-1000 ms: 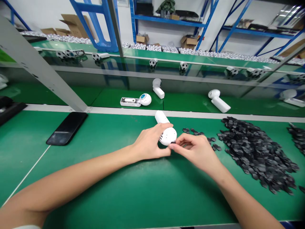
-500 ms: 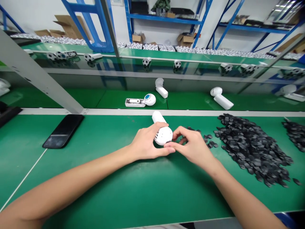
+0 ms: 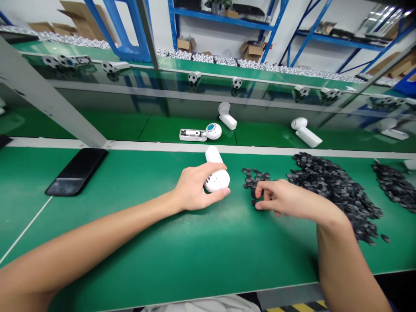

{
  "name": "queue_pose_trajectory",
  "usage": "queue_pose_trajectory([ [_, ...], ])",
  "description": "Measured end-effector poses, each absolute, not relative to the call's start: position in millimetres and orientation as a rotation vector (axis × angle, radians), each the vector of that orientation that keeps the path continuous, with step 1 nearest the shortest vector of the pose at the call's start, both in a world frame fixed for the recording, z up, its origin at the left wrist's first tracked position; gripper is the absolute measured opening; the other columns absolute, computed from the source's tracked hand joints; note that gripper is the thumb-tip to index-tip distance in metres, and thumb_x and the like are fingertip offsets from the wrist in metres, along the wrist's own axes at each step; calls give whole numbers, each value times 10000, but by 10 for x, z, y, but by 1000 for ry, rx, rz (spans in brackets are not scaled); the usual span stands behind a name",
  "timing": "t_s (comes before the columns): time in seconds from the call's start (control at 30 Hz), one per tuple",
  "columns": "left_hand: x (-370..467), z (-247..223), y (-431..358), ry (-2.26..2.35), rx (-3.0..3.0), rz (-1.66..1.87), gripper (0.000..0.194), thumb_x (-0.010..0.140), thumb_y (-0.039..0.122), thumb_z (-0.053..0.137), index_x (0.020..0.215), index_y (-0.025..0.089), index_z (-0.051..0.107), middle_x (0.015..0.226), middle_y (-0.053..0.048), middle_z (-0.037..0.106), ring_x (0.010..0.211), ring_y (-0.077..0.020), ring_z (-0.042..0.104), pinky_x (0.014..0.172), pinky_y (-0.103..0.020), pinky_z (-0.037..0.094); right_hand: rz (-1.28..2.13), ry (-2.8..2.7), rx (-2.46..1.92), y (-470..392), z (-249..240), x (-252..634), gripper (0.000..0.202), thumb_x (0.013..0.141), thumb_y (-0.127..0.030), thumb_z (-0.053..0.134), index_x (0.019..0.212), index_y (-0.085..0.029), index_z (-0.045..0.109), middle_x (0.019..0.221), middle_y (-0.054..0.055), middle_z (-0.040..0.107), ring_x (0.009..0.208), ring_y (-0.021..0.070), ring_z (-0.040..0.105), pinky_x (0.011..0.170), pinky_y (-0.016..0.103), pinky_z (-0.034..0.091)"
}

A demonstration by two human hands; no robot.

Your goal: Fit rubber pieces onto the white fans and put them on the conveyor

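A white device with a round head [image 3: 218,181] and a stubby handle lies on the green bench in front of me. My left hand [image 3: 199,186] is closed around the sides of that head, thumb at the near side and fingers across the top. To the right, my right hand [image 3: 283,198] hovers low over a small cluster of black pieces [image 3: 254,178]. Its thumb and forefinger are bent but apart, with one dark piece by the thumb tip. Whether it touches that piece is unclear.
A large heap of black pieces [image 3: 334,190] spreads at right, with another pile [image 3: 394,186] beyond. A black phone [image 3: 77,172] lies at left. Behind the white ledge are an opened white device [image 3: 193,135] and two more white devices [image 3: 229,121]. A grey post [image 3: 55,99] rises at left.
My right hand has left the round head and moved right to the small black pieces. My left hand still holds the white device, whose head now shows more openly.
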State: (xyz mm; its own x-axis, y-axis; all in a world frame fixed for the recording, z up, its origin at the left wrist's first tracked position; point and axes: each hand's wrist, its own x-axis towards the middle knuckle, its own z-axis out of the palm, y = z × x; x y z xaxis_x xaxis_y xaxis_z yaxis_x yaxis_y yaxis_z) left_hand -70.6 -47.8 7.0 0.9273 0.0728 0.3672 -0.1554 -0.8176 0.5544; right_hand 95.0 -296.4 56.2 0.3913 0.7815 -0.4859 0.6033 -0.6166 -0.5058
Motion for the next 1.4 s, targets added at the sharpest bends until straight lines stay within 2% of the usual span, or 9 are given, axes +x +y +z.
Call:
queue_pose_trajectory([
  [0.13, -715, 53, -481, -8, 2460, 501, 569, 880, 588, 676, 1329, 256, 569, 1250, -36, 740, 936, -234, 740, 740, -326, 517, 1129, -1127, -2466, -2909, 458, 938, 284, 859, -476, 741, 772, -235, 620, 603, -18, 713, 455, 184, 666, 450, 266, 448],
  [0.27, -728, -23, -520, 85, 2434, 409, 632, 826, 629, 717, 1329, 279, 562, 930, 10, 766, 723, -205, 703, 619, -294, 462, 1170, -1094, -2436, -2884, 413, 950, 297, 850, -482, 739, 743, -236, 611, 584, -19, 686, 463, 196, 673, 419, 261, 425],
  [0.33, -733, -52, -536, 99, 2404, 396, 644, 822, 624, 728, 1348, 292, 564, 858, 21, 751, 671, -190, 676, 598, -282, 440, 1189, -1104, -2395, -2881, 406, 951, 267, 855, -457, 731, 755, -237, 617, 581, -27, 667, 464, 189, 666, 422, 256, 420],
  [0.53, -719, -28, -519, 131, 2235, 371, 611, 858, 573, 725, 1370, 290, 549, 1025, -7, 743, 731, -164, 639, 661, -280, 460, 1222, -1172, -2314, -2917, 474, 933, 149, 890, -343, 671, 816, -240, 592, 624, -41, 638, 489, 157, 617, 462, 251, 440],
  [0.77, -690, -3, -499, 117, 2078, 358, 631, 866, 507, 749, 1402, 282, 504, 1086, -20, 694, 813, -164, 623, 690, -259, 470, 1178, -1230, -2313, -2986, 586, 1029, 111, 932, -346, 653, 932, -245, 606, 717, -21, 660, 636, 162, 610, 518, 234, 444],
  [0.97, -694, -37, -487, 73, 2055, 405, 640, 861, 456, 767, 1412, 295, 487, 1081, -14, 676, 736, -128, 564, 653, -242, 455, 1175, -1332, -2295, -2884, 478, 986, 92, 930, -336, 660, 980, -259, 653, 732, -32, 682, 649, 160, 607, 564, 251, 421],
  [1.17, -676, -49, -482, 39, 2017, 368, 620, 879, 418, 759, 1408, 285, 463, 1036, -13, 659, 640, -95, 480, 593, -231, 427, 1120, -1365, -2354, -2895, 437, 982, 87, 890, -314, 684, 879, -244, 634, 730, -25, 671, 649, 165, 593, 556, 259, 403],
  [1.3, -672, -100, -470, -23, 2036, 408, 604, 878, 362, 760, 1386, 285, 442, 1072, -28, 640, 675, -108, 509, 614, -245, 443, 1123, -1425, -2201, -2879, 465, 924, 48, 882, -224, 645, 875, -245, 603, 674, -52, 602, 589, 142, 517, 529, 250, 383],
  [1.4, -669, -155, -461, -89, 2069, 520, 586, 851, 310, 784, 1325, 278, 440, 1171, -47, 613, 850, -159, 599, 750, -290, 493, 1091, -1454, -2071, -2833, 480, 858, 75, 911, -216, 630, 947, -247, 688, 659, -51, 638, 583, 141, 567, 557, 249, 433],
])
